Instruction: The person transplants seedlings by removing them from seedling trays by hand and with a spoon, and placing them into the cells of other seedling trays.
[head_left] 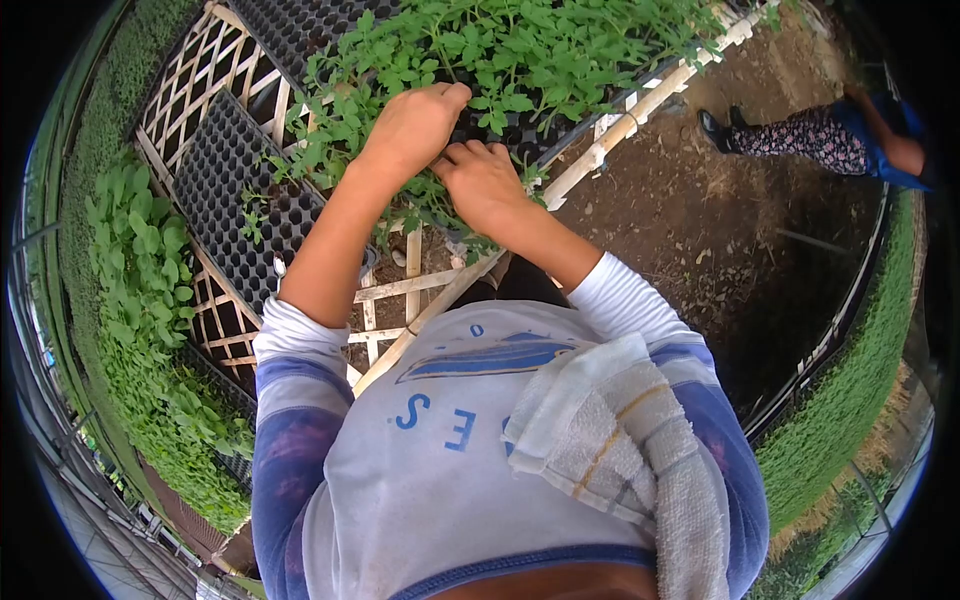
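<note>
My left hand [415, 125] is closed, its fingers curled down into a dense stand of green leafy seedlings [500, 50]. A thin stem stands just past its knuckles, but its fingertips are hidden. Close beside it, my right hand [487, 188] has bent fingers over the near edge of the seedlings. Leaves [425, 205] show beneath and left of this hand; what its fingers grip, if anything, is hidden. Dark cells of a black seedling tray [530, 140] appear under the plants.
A black cell tray [225, 165] with a few seedlings [252, 215] rests on a wooden lattice bench [400, 290] at left. A pale rail [590, 160] edges the bench. Another person [825, 140] stands on the dirt path [700, 220]. A towel [600, 430] hangs over my shirt.
</note>
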